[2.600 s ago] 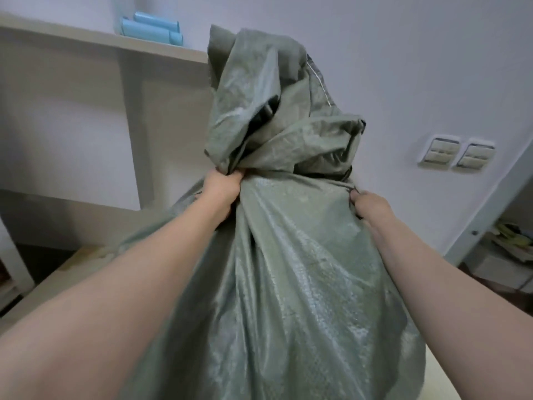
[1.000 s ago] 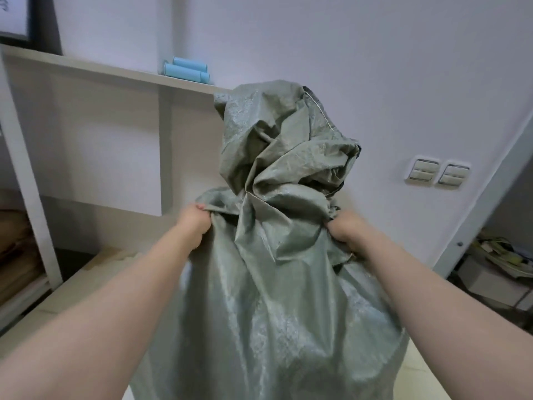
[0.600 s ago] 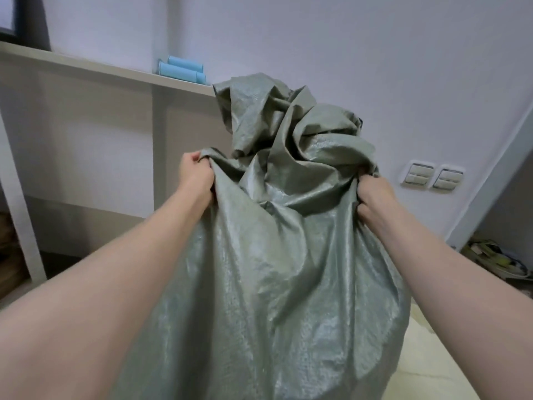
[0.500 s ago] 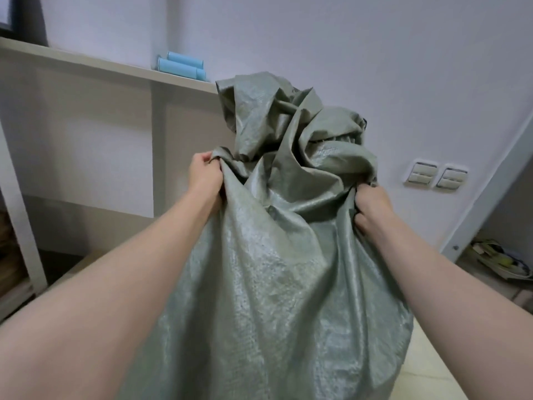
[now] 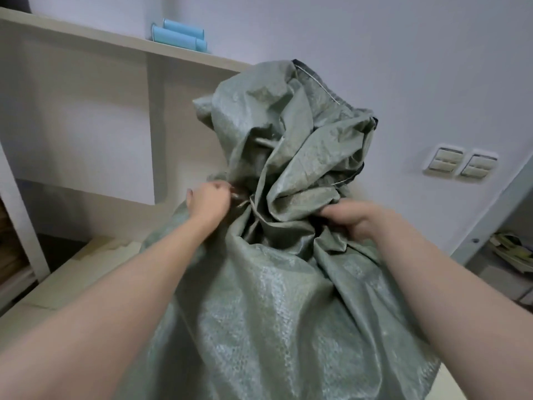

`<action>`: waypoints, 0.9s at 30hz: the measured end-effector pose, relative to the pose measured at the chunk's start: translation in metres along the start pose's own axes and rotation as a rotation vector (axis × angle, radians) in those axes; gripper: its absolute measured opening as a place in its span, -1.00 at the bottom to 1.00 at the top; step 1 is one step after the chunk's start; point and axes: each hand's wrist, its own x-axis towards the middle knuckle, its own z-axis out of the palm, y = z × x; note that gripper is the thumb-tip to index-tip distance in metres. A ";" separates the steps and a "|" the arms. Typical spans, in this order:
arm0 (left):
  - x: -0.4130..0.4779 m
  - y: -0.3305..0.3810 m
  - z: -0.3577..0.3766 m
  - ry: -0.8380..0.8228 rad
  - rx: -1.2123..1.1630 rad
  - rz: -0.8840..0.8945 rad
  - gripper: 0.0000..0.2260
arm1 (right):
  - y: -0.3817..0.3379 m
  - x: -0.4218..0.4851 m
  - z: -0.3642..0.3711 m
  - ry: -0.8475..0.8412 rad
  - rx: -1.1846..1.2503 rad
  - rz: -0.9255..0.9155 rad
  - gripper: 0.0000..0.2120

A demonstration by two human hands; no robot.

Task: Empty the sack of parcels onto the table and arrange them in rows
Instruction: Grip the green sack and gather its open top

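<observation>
A large grey-green woven sack (image 5: 277,307) fills the middle of the head view, standing upright on a pale table (image 5: 72,272). Its top is bunched and crumpled above a narrow neck. My left hand (image 5: 209,202) pinches the fabric at the left of the neck. My right hand (image 5: 353,216) grips the fabric at the right of the neck. No parcels show; whatever is inside is hidden by the sack.
A beige shelf unit (image 5: 121,47) stands behind the sack, with light blue rolls (image 5: 178,34) on top. Two wall switches (image 5: 460,166) sit on the white wall at right. A cluttered low shelf (image 5: 513,249) lies at the far right.
Both hands have dropped from the sack's upper sides and come inward to the neck. The bunched top now stands taller above them, and the view has shifted slightly.
</observation>
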 end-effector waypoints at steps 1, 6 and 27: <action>0.005 0.002 -0.005 0.132 -0.157 -0.071 -0.73 | -0.005 -0.006 -0.006 -0.054 0.161 -0.001 -0.85; 0.029 0.002 -0.007 0.106 0.175 -0.196 -0.42 | -0.002 0.016 -0.032 0.396 -0.176 0.043 -0.21; 0.076 -0.044 0.036 -0.047 0.106 -0.143 -0.75 | 0.042 0.095 -0.025 0.425 -0.112 0.020 -0.78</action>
